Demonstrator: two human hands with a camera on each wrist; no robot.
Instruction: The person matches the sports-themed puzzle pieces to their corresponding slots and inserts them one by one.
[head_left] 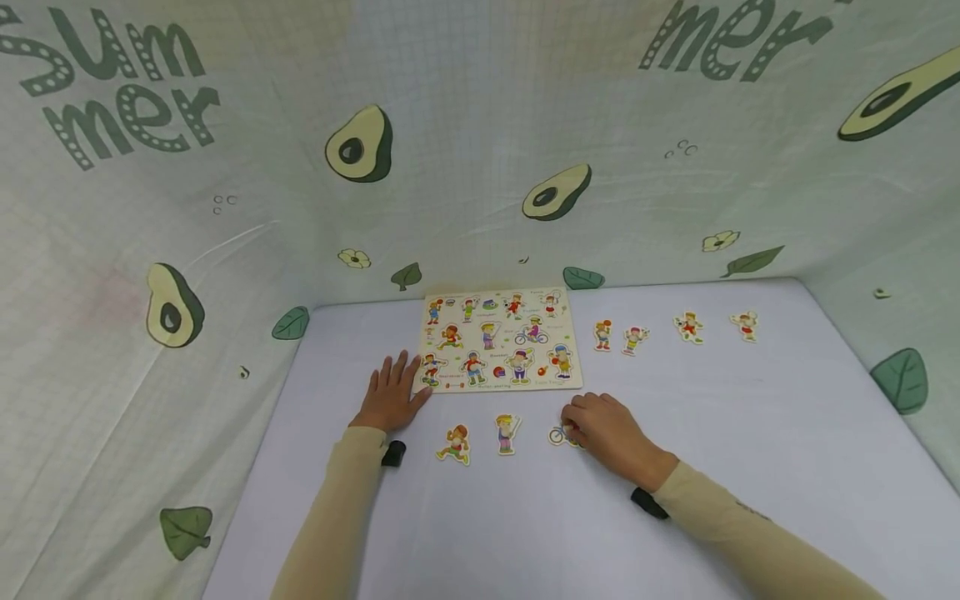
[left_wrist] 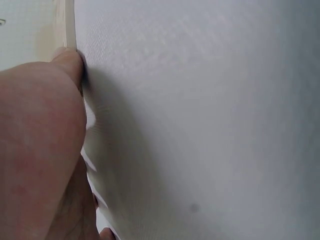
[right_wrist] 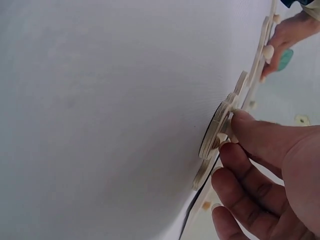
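— Where is the bike piece (head_left: 558, 434)?
— Low in the middle, on the white worktop (head_left: 750, 433). The right hand (head_left: 611, 433) pinches it. Two loose pieces (head_left: 480, 439) lie just left.
— And the left hand (head_left: 392, 393)?
— Flat, fingers straight, touching the puzzle board (head_left: 498, 340). Four pieces (head_left: 675, 329) sit further right.

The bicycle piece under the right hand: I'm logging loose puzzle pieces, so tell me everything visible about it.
The bicycle piece is a thin, flat cutout, wood by its look, with a pale edge and a printed wheel showing. It lies on the white table in front of the puzzle board. The right hand covers most of it, its fingers at its edge.
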